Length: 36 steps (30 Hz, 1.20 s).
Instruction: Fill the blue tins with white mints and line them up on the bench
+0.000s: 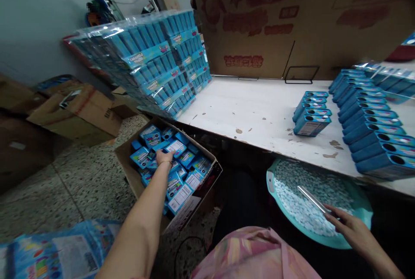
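My left hand (164,158) reaches into an open cardboard box (197,204) on my left, which is heaped with small blue printed candy boxes (186,158). Its fingers close on one of these boxes, though the fingertips are partly hidden. On my right, a turquoise basin (327,242) holds many small pale candies (300,210). My right hand (348,223) is over the basin, fingers wrapped around the end of a slim, shiny metal scoop (311,198). The scoop's far end points away and to the left, just above the candies.
On the white table (240,114), several blue boxes with round holes (311,117) stand beside a long row of the same boxes (372,127). Wrapped stacks (155,67) rise at the left end. A large cardboard sheet (259,24) stands behind; a blue printed bag (65,248) lies lower left.
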{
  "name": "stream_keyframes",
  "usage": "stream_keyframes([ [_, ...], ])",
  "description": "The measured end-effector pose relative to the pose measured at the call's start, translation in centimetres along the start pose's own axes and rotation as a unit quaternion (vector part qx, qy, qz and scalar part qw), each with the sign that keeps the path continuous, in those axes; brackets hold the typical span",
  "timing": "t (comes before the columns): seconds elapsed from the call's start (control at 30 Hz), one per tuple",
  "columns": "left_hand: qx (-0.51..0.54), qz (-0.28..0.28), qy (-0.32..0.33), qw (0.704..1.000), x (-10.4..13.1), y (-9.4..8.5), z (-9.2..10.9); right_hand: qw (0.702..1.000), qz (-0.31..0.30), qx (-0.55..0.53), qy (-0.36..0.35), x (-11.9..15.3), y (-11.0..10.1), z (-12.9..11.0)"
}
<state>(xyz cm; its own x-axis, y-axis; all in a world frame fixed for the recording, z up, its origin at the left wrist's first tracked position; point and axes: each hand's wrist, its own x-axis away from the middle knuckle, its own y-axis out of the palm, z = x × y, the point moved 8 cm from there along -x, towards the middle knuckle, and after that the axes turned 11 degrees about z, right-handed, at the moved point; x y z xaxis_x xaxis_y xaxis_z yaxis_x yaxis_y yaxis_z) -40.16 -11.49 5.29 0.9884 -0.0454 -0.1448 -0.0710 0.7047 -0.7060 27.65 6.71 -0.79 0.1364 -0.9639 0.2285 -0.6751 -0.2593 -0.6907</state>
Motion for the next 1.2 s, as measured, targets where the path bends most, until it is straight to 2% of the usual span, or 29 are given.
stream_keyframes([
  [0.07,-0.006,0.004,-0.003,1.000,0.7,0.1,0.3,1.000,-0.001,0.007,0.007,0.1,0.1,0.2],
  [0.17,0.041,0.016,-0.005,0.999,2.2,-0.2,1.2,1.000,0.005,0.014,-0.001,0.0,0.0,0.5],
  [0.23,0.089,0.049,-0.004,0.995,3.2,-1.7,2.2,0.999,0.011,0.014,-0.028,-0.4,-0.3,0.8],
  [0.3,0.160,0.051,0.034,0.985,4.7,-3.9,4.3,0.998,0.011,0.015,-0.052,-0.9,-0.5,1.3],
  [0.33,0.203,0.026,0.071,0.976,5.7,-5.0,5.8,0.998,0.011,0.017,-0.057,-1.1,-0.4,1.6],
  [0.4,0.267,-0.062,0.151,0.950,9.0,-6.5,8.9,0.998,0.000,0.025,-0.059,-1.3,-0.1,1.7],
  [0.47,0.257,-0.184,0.215,0.924,13.7,-6.5,11.3,0.997,-0.013,0.035,-0.066,-1.1,0.5,1.1],
  [0.5,0.217,-0.250,0.246,0.911,16.4,-5.9,12.0,0.996,-0.018,0.042,-0.073,-0.8,0.8,0.5],
  [0.57,0.116,-0.373,0.295,0.872,22.1,-3.8,12.2,0.994,-0.019,0.066,-0.087,-0.4,1.2,-0.7],
  [0.63,0.023,-0.460,0.328,0.825,27.1,-1.5,11.2,0.992,-0.016,0.087,-0.094,-0.1,1.2,-1.6],
  [0.7,-0.034,-0.495,0.350,0.795,30.5,0.2,10.2,0.990,-0.016,0.106,-0.095,0.1,0.7,-1.9],
  [0.77,-0.067,-0.497,0.358,0.788,32.4,1.3,9.4,0.986,-0.016,0.134,-0.098,0.2,0.0,-1.9],
  [0.83,-0.071,-0.502,0.345,0.790,33.3,2.0,8.6,0.977,-0.020,0.188,-0.100,0.3,-0.9,-1.8],
  [0.9,-0.043,-0.531,0.316,0.785,34.1,2.5,7.8,0.958,-0.032,0.266,-0.098,0.3,-1.6,-1.6],
  [1.0,0.024,-0.591,0.233,0.772,35.0,3.4,6.5,0.926,-0.049,0.362,-0.094,0.4,-2.2,-1.4],
  [1.07,0.068,-0.593,0.134,0.791,34.7,4.3,5.7,0.913,-0.060,0.393,-0.090,0.4,-2.1,-1.1],
  [1.13,0.118,-0.560,0.009,0.820,34.0,5.3,5.2,0.908,-0.067,0.405,-0.087,0.4,-1.6,-1.0],
  [1.2,0.141,-0.540,-0.092,0.825,33.6,6.4,4.8,0.911,-0.084,0.395,-0.086,0.4,-0.6,-0.9],
])
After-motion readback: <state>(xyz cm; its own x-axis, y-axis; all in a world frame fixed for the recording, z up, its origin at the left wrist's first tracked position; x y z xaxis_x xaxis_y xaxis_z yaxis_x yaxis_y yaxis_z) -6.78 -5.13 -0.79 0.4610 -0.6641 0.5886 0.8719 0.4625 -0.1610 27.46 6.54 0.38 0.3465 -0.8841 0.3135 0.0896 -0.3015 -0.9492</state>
